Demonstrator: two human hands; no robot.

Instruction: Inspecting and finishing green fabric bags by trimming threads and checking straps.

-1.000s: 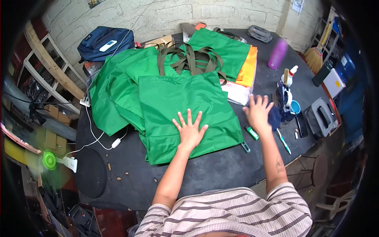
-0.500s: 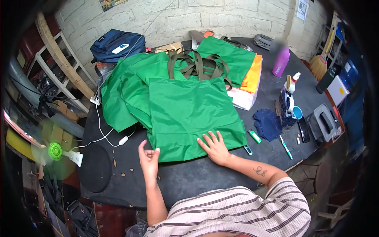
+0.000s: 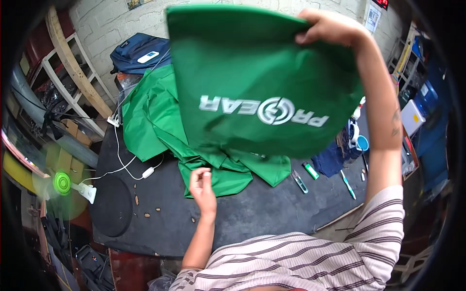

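Observation:
Held up by my right hand (image 3: 330, 28), a green tote bag (image 3: 233, 63) hangs over the table and hides much of its far side. My fingers are closed on the bag's upper edge near its right corner. White lettering and a round emblem on the bag's facing side are upside down. More green bags (image 3: 150, 114) lie crumpled on the table beneath and to the left. My left hand (image 3: 203, 191) hovers at the near edge of that cloth, fingers curled in toward the thumb, with nothing visible in them.
Thread snips (image 3: 299, 182), a green lighter-like item (image 3: 310, 170) and a toothbrush (image 3: 348, 185) lie at the right, near dark blue cloth (image 3: 328, 160). A blue backpack (image 3: 133, 51) sits far left. A green clip fan (image 3: 62, 183) and a white cord (image 3: 119, 145) are at the left.
My right hand has taken the top green bag by its near edge and swung it up and away, exposing crumpled green bags. My left hand has moved slightly right, its fingers curling in.

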